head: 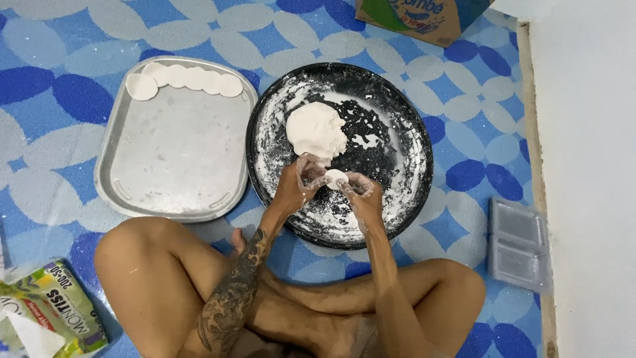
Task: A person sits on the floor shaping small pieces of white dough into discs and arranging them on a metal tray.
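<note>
Patterned blue mat [59, 73] underfoot, person cross-legged. Metal tray [175, 176] on left, row of flat white discs [189, 78] along far edge. Round black pan [411, 126], floury, dead centre; big dough lump [316, 129] inside. Both hands over pan's near side: left hand [295, 185] and right hand [361, 193] pinch small dough piece [335, 178] between fingertips, closed on it. Step looks like shaping piece into disc. Next likely needs even pressing, then placing beside row on tray.
</note>
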